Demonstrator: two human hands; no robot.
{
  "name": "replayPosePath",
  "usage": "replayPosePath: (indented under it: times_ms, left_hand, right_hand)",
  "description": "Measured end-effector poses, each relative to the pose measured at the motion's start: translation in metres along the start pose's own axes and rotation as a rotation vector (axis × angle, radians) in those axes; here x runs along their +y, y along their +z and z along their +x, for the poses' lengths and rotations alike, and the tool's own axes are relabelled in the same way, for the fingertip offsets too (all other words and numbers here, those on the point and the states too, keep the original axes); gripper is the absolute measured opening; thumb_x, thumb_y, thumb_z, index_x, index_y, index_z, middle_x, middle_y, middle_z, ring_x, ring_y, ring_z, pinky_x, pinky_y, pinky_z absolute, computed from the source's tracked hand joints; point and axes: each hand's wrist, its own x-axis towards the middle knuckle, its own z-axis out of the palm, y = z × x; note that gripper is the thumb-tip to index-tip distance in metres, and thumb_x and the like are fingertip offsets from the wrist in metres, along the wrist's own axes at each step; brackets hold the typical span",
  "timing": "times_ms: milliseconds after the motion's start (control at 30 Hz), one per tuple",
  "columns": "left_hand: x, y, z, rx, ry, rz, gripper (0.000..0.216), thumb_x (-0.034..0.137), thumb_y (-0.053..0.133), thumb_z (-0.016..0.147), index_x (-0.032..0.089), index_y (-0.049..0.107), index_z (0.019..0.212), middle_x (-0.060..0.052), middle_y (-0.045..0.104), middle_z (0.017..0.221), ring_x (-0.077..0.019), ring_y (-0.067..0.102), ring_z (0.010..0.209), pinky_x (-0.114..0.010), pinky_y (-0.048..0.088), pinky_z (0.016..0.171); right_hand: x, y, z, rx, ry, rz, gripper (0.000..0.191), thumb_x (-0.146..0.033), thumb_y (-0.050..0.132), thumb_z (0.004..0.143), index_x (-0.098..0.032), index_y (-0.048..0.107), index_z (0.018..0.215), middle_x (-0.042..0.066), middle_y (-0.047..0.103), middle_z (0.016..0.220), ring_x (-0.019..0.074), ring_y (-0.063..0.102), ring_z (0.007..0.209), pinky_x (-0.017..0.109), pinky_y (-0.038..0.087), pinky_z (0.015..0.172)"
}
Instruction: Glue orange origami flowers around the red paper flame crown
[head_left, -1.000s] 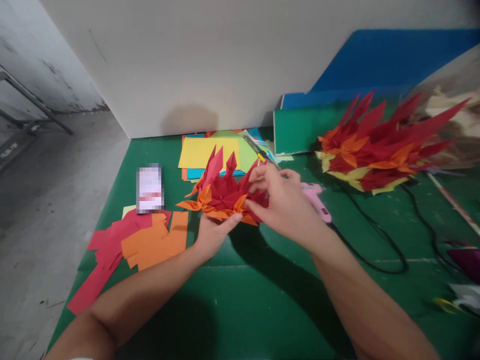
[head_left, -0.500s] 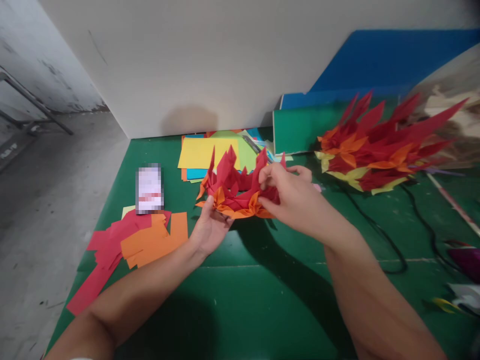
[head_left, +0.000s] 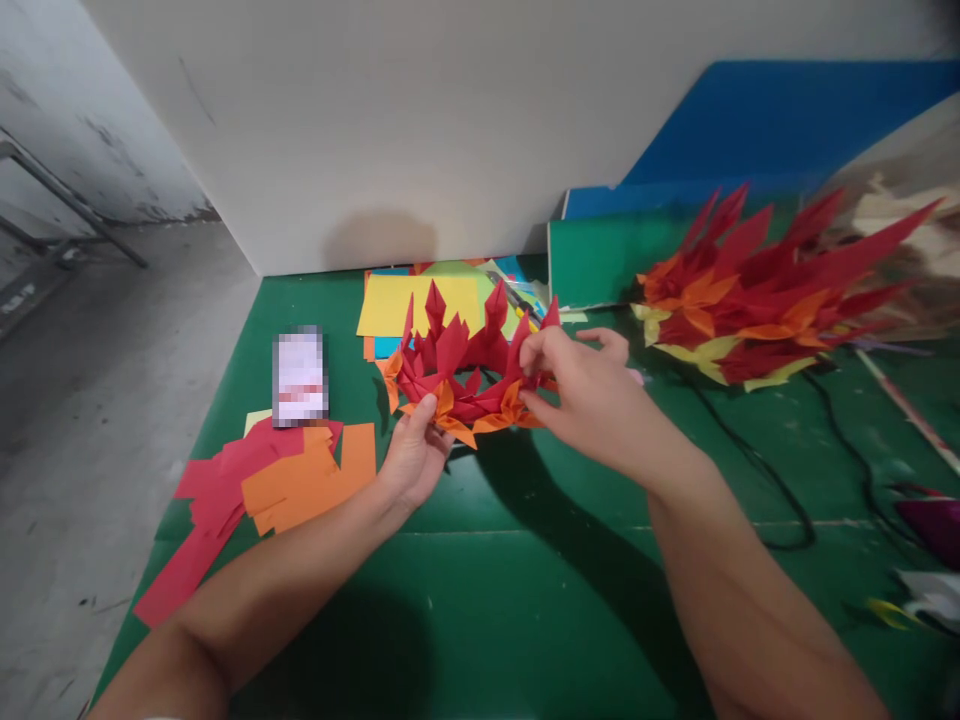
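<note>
A ring-shaped folded-paper crown (head_left: 469,395), red with pointed upright pieces and orange petals along its lower edge, is held above the green table. My left hand (head_left: 416,450) grips its front left edge, thumb on top and fingers underneath. On the right side, my right hand (head_left: 574,385) pinches a red and orange part between thumb and index finger, its other fingers partly stretched out. Behind the crown lie sheets of coloured paper (head_left: 420,303), yellow on top, with a cutter (head_left: 517,300) on them.
A larger paper piece (head_left: 750,290) in red, orange and yellow stands at the right, with black cables (head_left: 750,465) nearby. On the left are red strips (head_left: 225,480), orange strips (head_left: 300,485) and a phone with blurred screen (head_left: 298,378). A white board (head_left: 390,130) rises behind.
The crown has tipped and turned in my hands, so its ring and back points show more. My left hand has shifted slightly along with it; the right hand keeps its pinch.
</note>
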Motion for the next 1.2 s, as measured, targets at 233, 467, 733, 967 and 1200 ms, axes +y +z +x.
replayPosePath:
  times_ms: [233,467,733,967,1200]
  left_hand:
    - [0.001,0.005,0.0,0.044,0.066,0.017,0.036,0.039,0.076,0.07,0.019,0.066,0.099,-0.005,0.073,0.103,-0.0201,0.067,0.1,-0.034,0.051,0.092]
    - [0.007,0.013,0.0,0.197,0.085,-0.011,0.027,0.033,0.077,0.068,0.019,0.066,0.089,-0.001,0.074,0.09,-0.0145,0.069,0.086,-0.025,0.054,0.08]
    - [0.01,0.022,-0.006,0.211,0.105,-0.023,0.029,0.034,0.077,0.068,0.018,0.065,0.089,-0.003,0.073,0.094,-0.017,0.069,0.09,-0.026,0.052,0.078]
    - [0.011,0.031,-0.006,0.294,0.201,-0.026,0.026,0.034,0.077,0.069,0.018,0.063,0.083,-0.002,0.072,0.088,-0.0155,0.069,0.084,-0.026,0.051,0.078]
    - [0.009,0.038,0.002,0.313,0.291,-0.009,0.03,0.037,0.079,0.066,0.018,0.06,0.08,-0.002,0.071,0.082,-0.0174,0.068,0.088,-0.028,0.05,0.08]
  right_hand:
    - [-0.005,-0.002,0.0,0.001,-0.01,0.028,0.02,-0.01,0.045,0.076,-0.023,0.036,0.088,-0.002,0.061,0.081,0.0158,0.058,0.069,0.043,0.023,0.095]
    - [-0.012,-0.006,0.002,0.013,-0.009,0.094,0.019,-0.009,0.045,0.077,-0.023,0.036,0.087,-0.002,0.061,0.08,0.0144,0.055,0.064,0.044,0.023,0.096]
    - [-0.006,-0.006,0.002,0.07,-0.037,0.097,0.018,-0.014,0.048,0.077,-0.023,0.034,0.085,-0.004,0.058,0.075,0.0113,0.047,0.055,0.043,0.025,0.095]
    - [-0.003,-0.001,0.006,0.129,-0.09,0.112,0.018,-0.014,0.049,0.076,-0.023,0.036,0.085,-0.005,0.056,0.072,0.0112,0.049,0.057,0.041,0.026,0.094]
    - [0.002,0.001,0.011,0.136,-0.102,0.111,0.019,-0.014,0.05,0.076,-0.023,0.036,0.086,-0.004,0.056,0.076,0.0124,0.053,0.064,0.04,0.026,0.095]
